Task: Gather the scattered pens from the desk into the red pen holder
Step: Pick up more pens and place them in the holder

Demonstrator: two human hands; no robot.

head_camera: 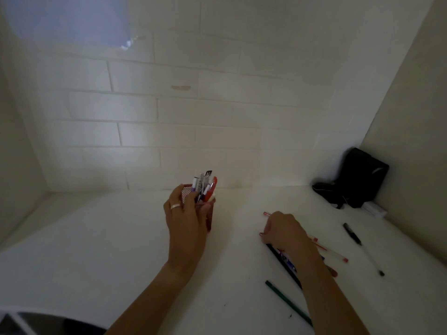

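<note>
The red mesh pen holder (210, 222) stands upright near the middle of the white desk (96, 250), with several pens (205, 187) sticking out of its top. My left hand (186, 213) wraps around its left side, a ring on one finger. My right hand (284, 232) rests knuckles-up on a cluster of loose pens to the right, fingers curled over them; a red pen tip (266, 213) pokes out beyond the fingers. A black pen (283, 262) runs under my wrist. A clear red-capped pen (333, 255), a green pencil (287, 302) and a black-capped pen (362, 247) lie free.
A black pouch (358, 177) with a cord leans in the back right corner, with a small white box (375, 210) beside it. A tiled wall rises behind the desk and a side wall closes the right.
</note>
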